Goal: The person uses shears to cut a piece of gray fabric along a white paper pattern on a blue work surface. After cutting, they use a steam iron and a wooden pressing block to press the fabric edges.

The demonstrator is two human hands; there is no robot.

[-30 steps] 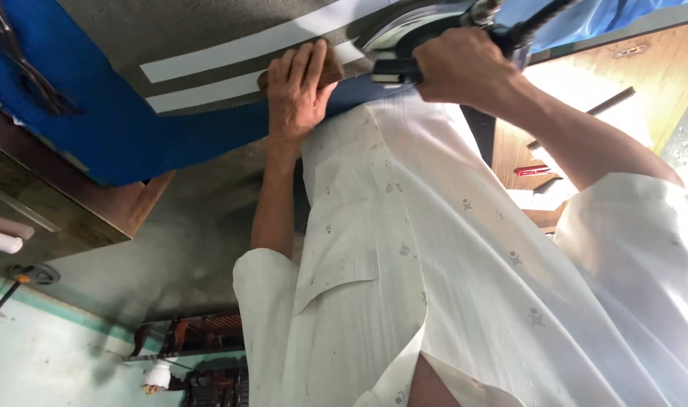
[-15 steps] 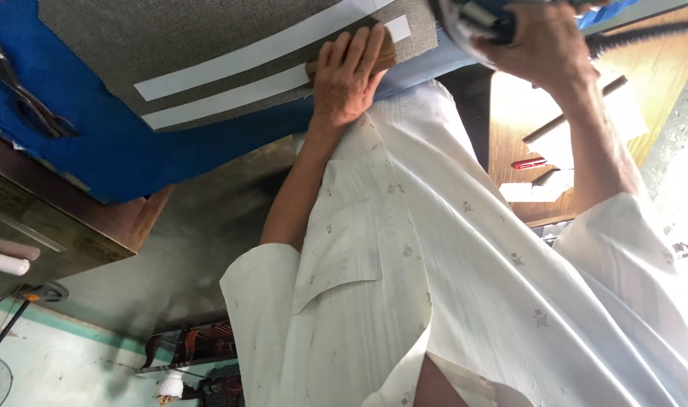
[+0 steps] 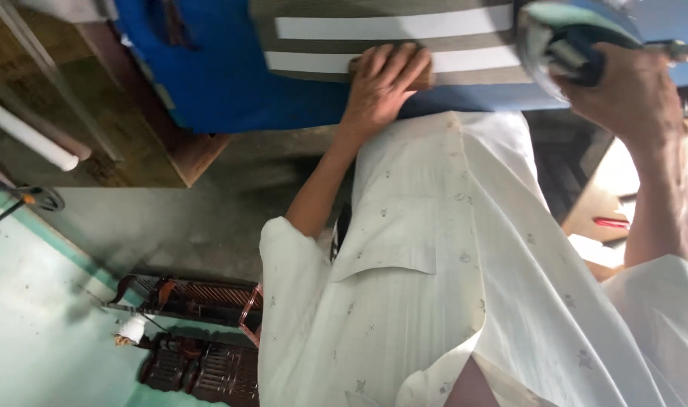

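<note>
My left hand [image 3: 382, 83] lies flat, fingers together, on a grey cloth with two white stripes [image 3: 389, 26]. The cloth is spread on a blue padded board [image 3: 223, 83]. My right hand [image 3: 634, 94] is closed around the dark handle of a pale iron [image 3: 566, 38] at the top right, near the cloth's right end. My white shirt [image 3: 449, 271] fills the lower middle and hides the near edge of the board.
A wooden bench [image 3: 133, 143] and a white pipe [image 3: 27, 136] stand at the left. Dark red plastic crates [image 3: 201, 339] sit on the green floor [image 3: 35, 324]. A wooden surface with a red pen [image 3: 611, 223] shows at the right.
My right hand has carried the iron to the right, farther from my left hand. My left hand stayed pressed on the striped cloth. The view has swung and levelled.
</note>
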